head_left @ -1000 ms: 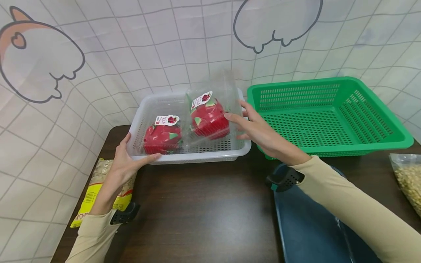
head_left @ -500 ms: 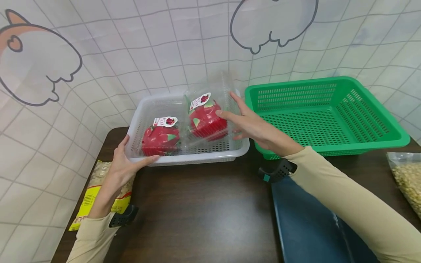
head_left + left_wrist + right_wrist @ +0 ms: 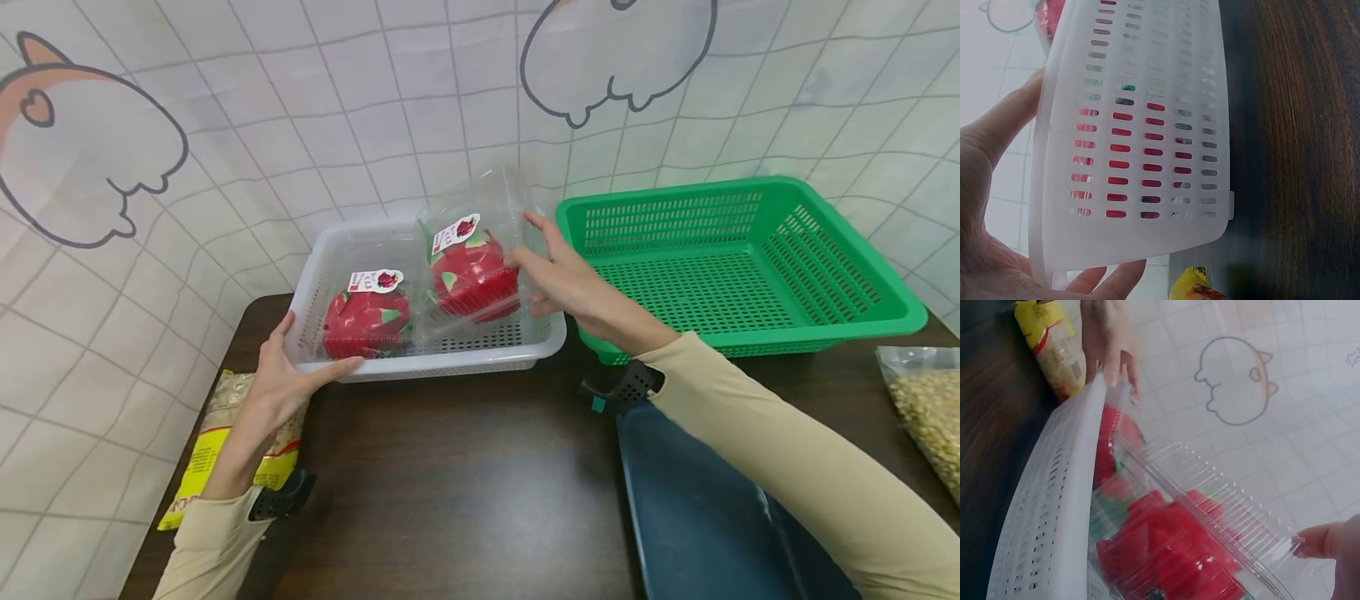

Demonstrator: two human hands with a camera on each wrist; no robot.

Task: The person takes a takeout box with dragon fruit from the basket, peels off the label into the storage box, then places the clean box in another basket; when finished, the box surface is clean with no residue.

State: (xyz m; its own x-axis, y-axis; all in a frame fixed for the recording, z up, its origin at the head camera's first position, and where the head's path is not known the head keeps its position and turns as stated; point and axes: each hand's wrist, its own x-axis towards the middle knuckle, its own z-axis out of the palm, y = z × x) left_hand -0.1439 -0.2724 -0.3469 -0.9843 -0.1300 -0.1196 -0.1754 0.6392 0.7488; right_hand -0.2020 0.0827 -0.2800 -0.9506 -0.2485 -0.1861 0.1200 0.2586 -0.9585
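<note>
My left hand [image 3: 281,387] grips the left front corner of a white plastic basket [image 3: 450,365], thumb along the front rim and fingers round the side. Inside the basket, at the left, sits a clear plastic box with a red dragon fruit [image 3: 365,323] and a white label. A second clear box with a dragon fruit [image 3: 474,275] is at the right, tilted, its upper edge above the basket's back rim. My right hand [image 3: 573,287] holds this box by its right side. In the right wrist view the thumb touches the clear lid [image 3: 1229,503]; the other fingers are mostly hidden.
A green plastic basket [image 3: 750,340] stands right of the white one. A dark blue tray [image 3: 701,500] lies under my right forearm. A yellow bag [image 3: 202,458] lies by my left forearm, and a bag of pale kernels [image 3: 930,400] at the far right.
My right hand has shifted slightly left along the tilted box of dragon fruit. The left hand stays on the white basket's corner, and the view has shifted a little.
</note>
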